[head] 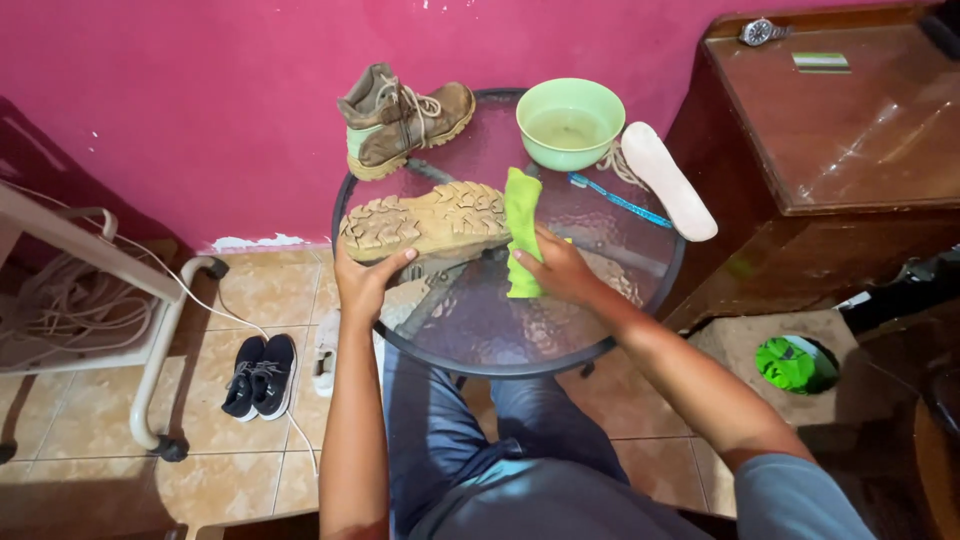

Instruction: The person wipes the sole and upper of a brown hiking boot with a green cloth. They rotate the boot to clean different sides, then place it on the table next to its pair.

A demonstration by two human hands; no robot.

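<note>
Tan lug-soled boot (425, 222) lies sole-up on round glass counter (480, 330). Left hand (365, 280), grip curled round heel, steadies it; right hand (562, 268), grip pinching bright green cloth (521, 228) against toe, probably wiping.

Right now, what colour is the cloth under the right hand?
Bright lime green cloth, seen clearly in the head view, pressed by the right hand.

I have a single view, from the head camera, looking steeply down from above the seated lap onto a round glass table (470, 340) close below; a pink wall (200, 110) fills eleven to twelve o'clock, a wooden cabinet (850, 130) sits at two o'clock
</note>
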